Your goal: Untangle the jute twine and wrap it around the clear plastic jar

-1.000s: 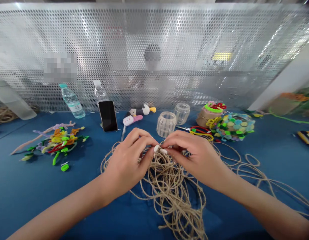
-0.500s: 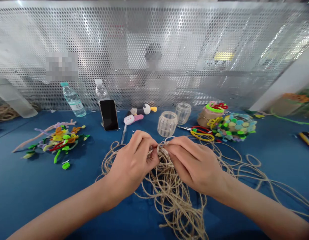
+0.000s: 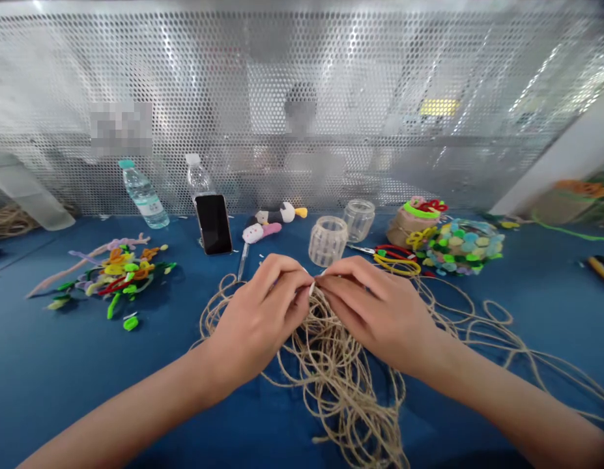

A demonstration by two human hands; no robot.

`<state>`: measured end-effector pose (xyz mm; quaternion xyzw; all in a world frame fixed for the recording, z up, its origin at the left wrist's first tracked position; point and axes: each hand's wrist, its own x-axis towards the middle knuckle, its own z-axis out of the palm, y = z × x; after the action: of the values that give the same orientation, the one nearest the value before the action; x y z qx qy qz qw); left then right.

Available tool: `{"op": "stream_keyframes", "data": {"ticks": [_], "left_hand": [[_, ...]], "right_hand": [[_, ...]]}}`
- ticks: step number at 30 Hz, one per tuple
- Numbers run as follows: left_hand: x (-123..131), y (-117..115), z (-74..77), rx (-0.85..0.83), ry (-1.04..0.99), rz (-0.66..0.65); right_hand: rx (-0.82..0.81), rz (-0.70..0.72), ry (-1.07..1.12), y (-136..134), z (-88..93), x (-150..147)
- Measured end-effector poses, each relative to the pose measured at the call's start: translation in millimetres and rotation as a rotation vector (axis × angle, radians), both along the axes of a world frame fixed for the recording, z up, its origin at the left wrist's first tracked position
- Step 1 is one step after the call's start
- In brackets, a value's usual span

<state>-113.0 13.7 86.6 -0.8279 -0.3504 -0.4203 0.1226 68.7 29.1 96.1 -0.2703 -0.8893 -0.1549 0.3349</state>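
Item 1: tangled heap of beige jute twine (image 3: 338, 374), centre of the blue surface (image 3: 62, 371). We hold it with 2 hands: left hand (image 3: 255, 319) and right hand (image 3: 380, 312), fingertips together, each pinched on a strand at the heap's top. Behind: 1 ribbed clear glass jar (image 3: 327, 241).

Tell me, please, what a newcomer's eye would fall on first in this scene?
A big tangle of twine lies at the centre of the blue table, with the left hand and right hand pinching strands at its top. A bright heap of pipe cleaners lies to the left, and a cluster of coloured pompoms sits at the right rear.
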Motion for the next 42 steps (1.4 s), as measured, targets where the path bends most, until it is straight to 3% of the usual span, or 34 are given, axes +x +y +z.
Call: {"op": "stream_keyframes", "data": {"ticks": [6,9,13,16,19,22,25,30,37,42], "left_hand": [[-2.6,2.3,0.8,0.141,0.228,0.074],[0.1,0.5,0.3,0.157,0.245,0.132],[6.1,-1.8,-4.3,0.081,0.073,0.145],[6.8,0.1,-7.0,-0.095,-0.153,0.102],[2.6,5.9,-7.1,-0.248,-0.261,-0.007],[-1.8,10.6,-6.1,-0.158,-0.174,-0.076],[-2.0,9.4,-5.7,-0.041,-0.048,-0.068],[0.7,2.4,-4.7,0.011,-0.025,-0.028],[-2.8,-3.4,5.0,0.077,0.294,0.108],[0.5,-7.5,-2.6,0.114,0.143,0.146]], "right_hand": [[0.090,-0.037,-0.079,-1.0,-4.0,-4.8],[0.130,-0.012,-0.065,-0.2,-6.0,-6.0],[0.128,0.043,0.023,3.6,-13.2,-7.3],[0.142,0.091,0.108,5.9,-16.6,-8.4],[-0.018,0.126,0.214,6.2,-11.7,-8.7],[-0.344,0.153,0.272,5.0,-1.2,-7.3],[-0.457,0.147,0.285,3.6,5.2,-5.7],[-0.417,0.132,0.250,3.5,3.0,-4.3],[-0.030,0.094,-0.052,-1.0,-5.1,-3.7],[0.050,0.093,-0.058,-4.4,-11.6,-7.3]]}}
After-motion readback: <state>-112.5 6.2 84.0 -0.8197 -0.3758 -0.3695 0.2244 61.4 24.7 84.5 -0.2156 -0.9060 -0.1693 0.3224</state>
